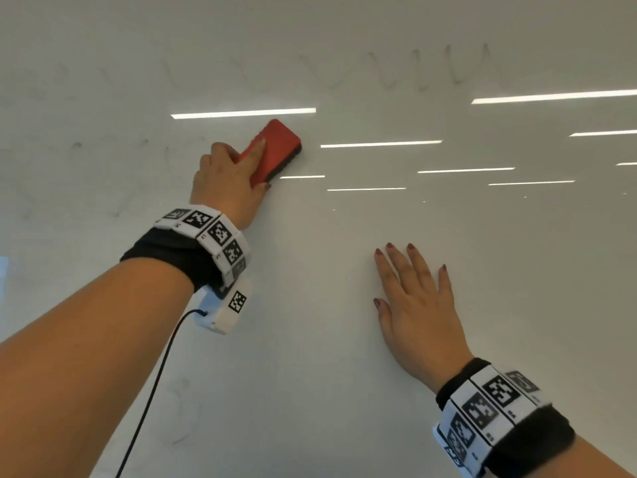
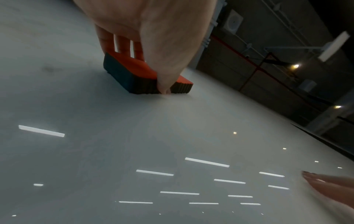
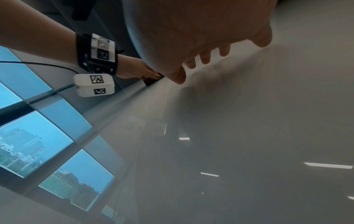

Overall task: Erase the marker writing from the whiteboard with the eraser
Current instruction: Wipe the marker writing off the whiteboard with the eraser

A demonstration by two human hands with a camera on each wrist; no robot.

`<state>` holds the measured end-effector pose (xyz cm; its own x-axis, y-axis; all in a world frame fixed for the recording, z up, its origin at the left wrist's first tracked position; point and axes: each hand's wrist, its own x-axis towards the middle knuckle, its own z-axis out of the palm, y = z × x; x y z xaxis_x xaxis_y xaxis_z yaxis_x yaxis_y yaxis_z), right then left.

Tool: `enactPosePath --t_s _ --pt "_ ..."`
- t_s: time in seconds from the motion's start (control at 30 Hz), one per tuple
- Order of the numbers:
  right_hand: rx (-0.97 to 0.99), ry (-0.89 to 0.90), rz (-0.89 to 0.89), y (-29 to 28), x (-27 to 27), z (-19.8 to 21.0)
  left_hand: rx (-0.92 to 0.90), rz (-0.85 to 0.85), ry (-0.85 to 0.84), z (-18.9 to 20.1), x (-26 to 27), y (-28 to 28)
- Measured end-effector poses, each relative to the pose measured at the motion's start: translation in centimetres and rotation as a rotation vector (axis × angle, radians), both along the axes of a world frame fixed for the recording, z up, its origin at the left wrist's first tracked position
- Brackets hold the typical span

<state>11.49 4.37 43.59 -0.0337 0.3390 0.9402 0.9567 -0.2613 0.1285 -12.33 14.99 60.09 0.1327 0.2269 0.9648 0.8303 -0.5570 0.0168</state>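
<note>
A red plastic block eraser with a dark felt pad (image 1: pixel 275 150) is held flat against the glossy white whiteboard (image 1: pixel 448 236) by the left hand (image 1: pixel 227 181). Its fingers are curled over the red back, and the thumb is pressed against the ribbed dark edge, as is shown in the left wrist view. The eraser is placed in the upper middle of the board, felt side down.

The right hand (image 1: pixel 417 305) is laid flat on the board, lower and to the right, well apart from the eraser; its fingers are spread straight and nothing is held.

Most of the writing appears to be wiped already. Only faint grey ghost strokes (image 1: pixel 413 70) are left in a row above the eraser, and pale smudges (image 1: pixel 76 146) are seen to its left, with a dim trace lower down by the left forearm. The area right of the eraser is seen bare apart from reflected ceiling lights (image 1: pixel 379 143). The task is judged nearly done, with those residues left to be passed over.
</note>
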Motion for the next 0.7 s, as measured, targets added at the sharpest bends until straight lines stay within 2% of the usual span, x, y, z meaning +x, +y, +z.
enactPosePath --t_s 0.17,0.37,0.47,0.57,0.7 --pt "0.010 -0.017 -0.020 1.6 -1.2 1.6 0.026 -0.040 -0.002 -0.2 -0.6 0.6" --pt "0.023 -0.015 -0.039 1.8 -1.2 1.1 0.097 -0.086 0.128 -7.0 -0.2 0.4" --pt "0.005 -0.010 -0.057 1.8 -1.4 1.1 0.116 -0.106 0.135 -9.3 0.0 0.5" --pt "-0.002 -0.009 -0.072 1.7 -1.2 1.1 0.081 -0.106 0.115 -8.4 -0.2 0.4" --pt "0.003 -0.014 -0.072 1.6 -1.1 1.1 0.067 -0.095 0.052 -4.5 -1.5 1.1"
